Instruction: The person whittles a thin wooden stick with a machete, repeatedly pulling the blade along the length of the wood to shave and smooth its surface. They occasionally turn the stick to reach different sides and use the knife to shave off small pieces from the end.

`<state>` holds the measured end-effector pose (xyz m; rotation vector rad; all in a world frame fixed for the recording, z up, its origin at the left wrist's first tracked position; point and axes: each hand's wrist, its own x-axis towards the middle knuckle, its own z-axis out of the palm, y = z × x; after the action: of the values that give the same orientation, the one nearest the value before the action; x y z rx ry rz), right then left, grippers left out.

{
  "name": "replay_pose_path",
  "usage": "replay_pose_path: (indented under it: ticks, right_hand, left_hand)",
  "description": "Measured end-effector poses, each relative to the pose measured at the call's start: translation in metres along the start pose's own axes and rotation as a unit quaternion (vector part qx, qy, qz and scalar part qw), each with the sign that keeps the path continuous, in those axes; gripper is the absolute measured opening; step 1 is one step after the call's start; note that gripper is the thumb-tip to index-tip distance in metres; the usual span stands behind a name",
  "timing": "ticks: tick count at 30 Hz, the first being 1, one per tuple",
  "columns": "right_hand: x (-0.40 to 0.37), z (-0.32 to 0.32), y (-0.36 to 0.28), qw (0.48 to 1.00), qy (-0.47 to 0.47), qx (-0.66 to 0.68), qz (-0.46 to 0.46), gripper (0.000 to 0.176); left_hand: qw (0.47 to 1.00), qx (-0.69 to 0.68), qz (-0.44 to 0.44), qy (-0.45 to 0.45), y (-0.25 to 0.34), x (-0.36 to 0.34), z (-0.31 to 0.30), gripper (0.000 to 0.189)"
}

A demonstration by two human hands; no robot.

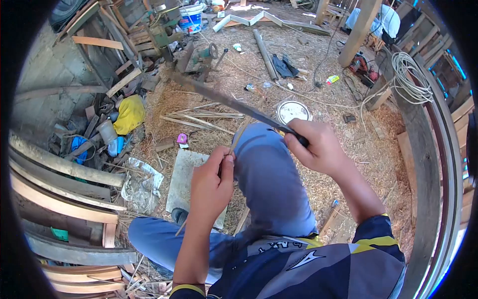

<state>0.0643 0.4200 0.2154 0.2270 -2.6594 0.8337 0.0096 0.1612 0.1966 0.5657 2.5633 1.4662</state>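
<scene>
My right hand [316,144] is wrapped round the black handle of a machete [234,103], whose long dark blade reaches out to the upper left. Pinched between the thumb and fingers of my left hand [211,177] is a thin wooden strip [239,137]. The strip's upper end leans by my bent knee [261,149], under the blade in this view, and its lower end sticks out below the wrist. Beyond the hands, several loose wooden strips [204,117] lie on the shavings. A pale flat board [185,179] rests on the ground under my left hand.
A round white lid [294,112] and a pink tape measure [182,139] lie on the ground. Curved timbers [64,197] are stacked at left, near a yellow cloth [130,114]. A post [361,32] and coiled cable [412,77] stand right; another person [388,22] sits behind.
</scene>
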Motion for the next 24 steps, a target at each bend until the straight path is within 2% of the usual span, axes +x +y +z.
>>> replay_pose_path:
  ticks: [3,6,9,12,15,18,21,24]
  right_hand:
    - [-0.002,0.011,0.012,1.0,0.003,-0.01,-0.028,0.015]
    - [-0.001,0.016,0.01,0.998,-0.006,-0.029,-0.06,0.014]
    - [-0.003,0.014,0.006,0.995,-0.019,-0.055,-0.077,0.013]
    - [-0.01,0.013,0.003,0.997,-0.022,-0.049,-0.063,0.013]
    - [-0.018,0.011,-0.004,0.997,-0.021,-0.048,-0.047,0.013]
    - [-0.03,0.015,-0.009,0.998,-0.03,-0.042,-0.029,0.014]
    - [-0.037,0.022,-0.009,0.998,-0.025,-0.061,-0.026,0.016]
    - [-0.038,0.031,-0.009,0.995,-0.013,-0.092,-0.031,0.02]
  left_hand:
    - [0.996,0.08,0.031,0.017,0.004,0.003,-0.001,0.015]
    - [0.997,0.079,0.019,0.008,0.007,0.003,-0.002,0.015]
    - [0.989,0.138,0.051,-0.009,0.016,-0.002,-0.002,0.016]
    - [0.996,0.078,0.013,-0.041,0.018,-0.012,0.0,0.018]
    - [0.995,0.09,-0.018,-0.032,0.014,-0.02,0.012,0.021]
    - [1.0,0.022,-0.021,-0.004,0.005,-0.031,0.024,0.023]
    - [0.997,-0.024,-0.07,-0.032,-0.005,-0.041,0.034,0.024]
    - [0.998,-0.03,-0.044,-0.023,-0.01,-0.04,0.04,0.026]
